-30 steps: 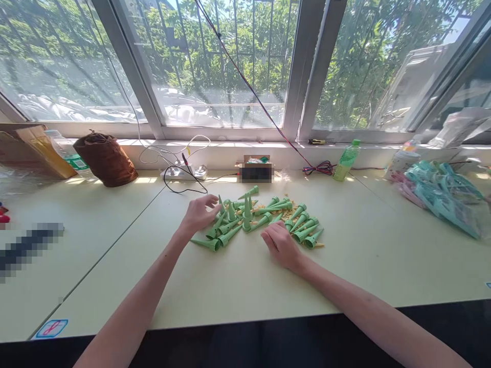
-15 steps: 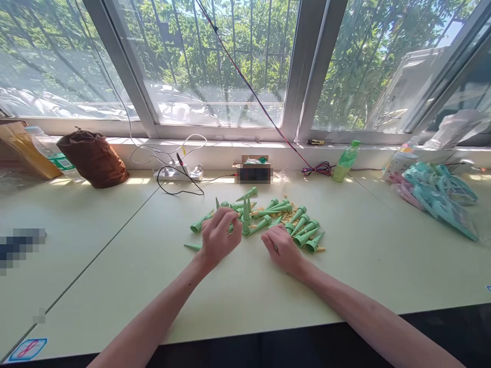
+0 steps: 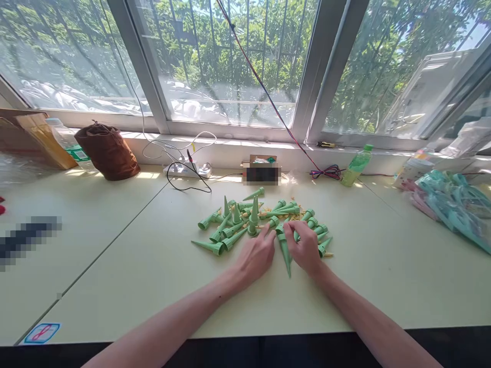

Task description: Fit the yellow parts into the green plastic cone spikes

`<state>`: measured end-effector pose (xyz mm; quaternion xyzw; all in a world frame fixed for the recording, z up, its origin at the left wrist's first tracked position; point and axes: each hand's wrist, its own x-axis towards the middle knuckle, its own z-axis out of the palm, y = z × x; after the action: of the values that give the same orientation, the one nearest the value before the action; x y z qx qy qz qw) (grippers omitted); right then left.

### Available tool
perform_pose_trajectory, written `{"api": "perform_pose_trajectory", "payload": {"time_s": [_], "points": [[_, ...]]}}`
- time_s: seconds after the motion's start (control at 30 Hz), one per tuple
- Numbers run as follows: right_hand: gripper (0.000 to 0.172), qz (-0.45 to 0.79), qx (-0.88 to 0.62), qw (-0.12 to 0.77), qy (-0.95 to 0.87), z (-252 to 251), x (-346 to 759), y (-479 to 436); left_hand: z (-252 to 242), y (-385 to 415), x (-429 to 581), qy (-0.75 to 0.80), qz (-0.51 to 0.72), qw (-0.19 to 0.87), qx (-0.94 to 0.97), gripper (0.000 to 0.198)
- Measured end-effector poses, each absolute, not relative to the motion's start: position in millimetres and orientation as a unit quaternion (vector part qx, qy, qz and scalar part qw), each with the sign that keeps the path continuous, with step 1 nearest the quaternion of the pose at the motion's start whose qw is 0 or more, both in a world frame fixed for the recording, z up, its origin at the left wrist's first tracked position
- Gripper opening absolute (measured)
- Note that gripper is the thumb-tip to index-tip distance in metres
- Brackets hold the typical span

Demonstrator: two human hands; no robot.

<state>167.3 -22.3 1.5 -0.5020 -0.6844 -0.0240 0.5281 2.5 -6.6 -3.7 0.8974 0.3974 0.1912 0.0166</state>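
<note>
A heap of green cone-shaped plastic spikes [image 3: 245,222] lies on the pale table [image 3: 153,276], mixed with small yellow bits. My right hand [image 3: 305,248] is pinched on the wide end of one green spike [image 3: 285,253], whose tip points toward me. My left hand [image 3: 255,255] sits just left of that spike, fingers curled and reaching toward its wide end; whether they touch it is unclear.
A power strip with cables [image 3: 187,168] and a small box [image 3: 263,173] stand at the back by the window. A green bottle [image 3: 355,166] is at the back right, a brown bag [image 3: 108,152] back left, and teal packets [image 3: 452,202] at right.
My left hand has moved right from the left part of the heap to beside my right hand. My right hand has taken up one spike and drawn it out toward me.
</note>
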Motion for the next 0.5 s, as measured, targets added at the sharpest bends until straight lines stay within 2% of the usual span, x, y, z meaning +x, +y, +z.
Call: {"api": "perform_pose_trajectory", "payload": {"time_s": [0.33, 0.5], "points": [[0.025, -0.042, -0.551, 0.527, -0.646, 4, 182, -18, 2, -9, 4, 0.4, 0.181, 0.049, 0.897, 0.027], [0.02, -0.03, -0.549, 0.517, -0.656, 3, 179, -18, 0, -9, 3, 0.402, 0.189, 0.037, 0.895, 0.025]]}}
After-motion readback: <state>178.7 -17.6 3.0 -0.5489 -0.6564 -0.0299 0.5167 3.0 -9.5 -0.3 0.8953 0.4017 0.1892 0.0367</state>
